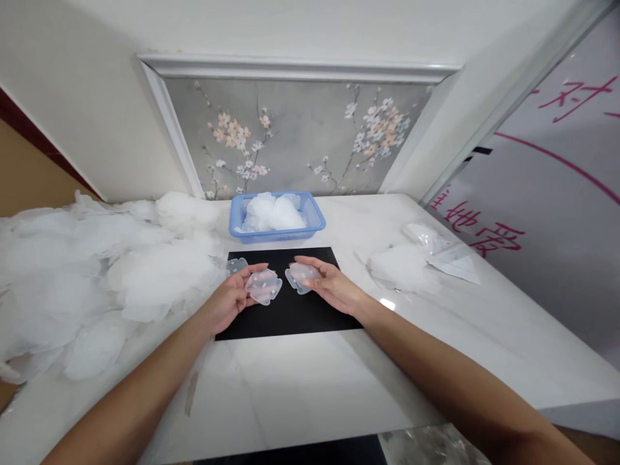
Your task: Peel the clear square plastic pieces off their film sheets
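My left hand (231, 298) pinches a thin, translucent, scallop-edged plastic piece (264, 287) with small dots on it. A second, similar translucent piece (301, 278) is gripped between the thumb and fingers of my right hand (334, 284). The two pieces are held apart, side by side, above a black mat (290, 320). Another clear piece (236, 265) lies at the mat's upper left corner, partly behind my left hand.
A large heap of white translucent pieces (97, 271) covers the table's left side. Behind the mat stands a blue plastic basket (276, 239) with similar pieces in it. To the right lie a small white pile (402, 266) and a clear plastic bag (455, 261). A wall rises behind.
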Demonstrator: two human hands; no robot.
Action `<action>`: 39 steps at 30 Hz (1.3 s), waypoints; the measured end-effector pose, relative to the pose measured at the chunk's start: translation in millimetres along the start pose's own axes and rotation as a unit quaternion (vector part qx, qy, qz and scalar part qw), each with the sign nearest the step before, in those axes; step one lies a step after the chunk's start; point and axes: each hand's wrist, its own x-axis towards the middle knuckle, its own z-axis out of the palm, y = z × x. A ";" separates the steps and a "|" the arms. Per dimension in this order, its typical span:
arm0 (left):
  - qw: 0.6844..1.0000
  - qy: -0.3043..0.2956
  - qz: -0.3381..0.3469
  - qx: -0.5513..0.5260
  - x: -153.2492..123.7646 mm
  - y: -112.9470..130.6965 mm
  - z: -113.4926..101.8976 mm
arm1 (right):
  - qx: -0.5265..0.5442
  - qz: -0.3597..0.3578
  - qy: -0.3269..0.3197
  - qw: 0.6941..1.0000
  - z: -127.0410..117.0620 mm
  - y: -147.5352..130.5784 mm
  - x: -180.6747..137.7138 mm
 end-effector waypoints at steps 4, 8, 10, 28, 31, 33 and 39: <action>0.999 0.010 0.014 0.037 1.3 -2.6 -0.1 | -0.047 -0.018 -0.004 0.999 -0.7 2.8 -0.4; 0.993 0.024 0.053 0.101 5.0 -8.9 -0.2 | -0.214 -0.113 0.022 0.970 1.7 3.5 -2.5; 0.984 0.027 0.078 0.155 6.0 -11.9 1.9 | -0.327 -0.194 0.003 0.925 7.4 2.9 -5.9; 0.774 0.211 0.277 0.528 7.8 -5.8 -10.9 | -0.294 -0.147 0.040 0.944 20.2 8.0 -7.8; 0.725 0.260 0.279 0.573 14.2 -2.6 -31.3 | -0.103 -0.039 0.033 0.993 13.2 2.4 -3.2; 0.720 0.255 0.266 0.588 17.8 -2.9 -38.9 | -0.027 0.001 0.030 0.999 9.3 -0.7 -1.2; 0.768 0.216 0.262 0.542 11.7 5.7 -27.6 | 0.048 0.056 0.042 0.996 3.9 -5.0 0.9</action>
